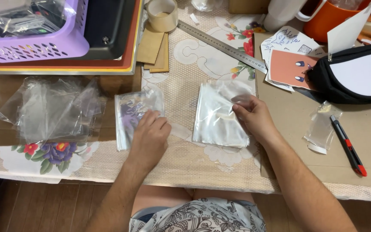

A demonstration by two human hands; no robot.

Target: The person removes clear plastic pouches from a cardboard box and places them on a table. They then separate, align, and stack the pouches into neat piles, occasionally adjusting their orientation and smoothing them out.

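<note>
My left hand [150,134] lies flat on a clear plastic sleeve [130,112] that holds a purple printed card, pressing it onto the lace tablecloth. My right hand [254,116] pinches the upper right edge of a small stack of empty clear sleeves [217,116] lying a little to the right. A loose heap of crumpled clear bags [50,109] sits at the left of the table.
A purple basket [44,45] on stacked boards stands at the back left, with a tape roll [162,14] and a metal ruler [222,45] behind. At the right lie printed cards [288,66], a black pouch [353,75], a utility knife [348,146] and a small bag [320,129].
</note>
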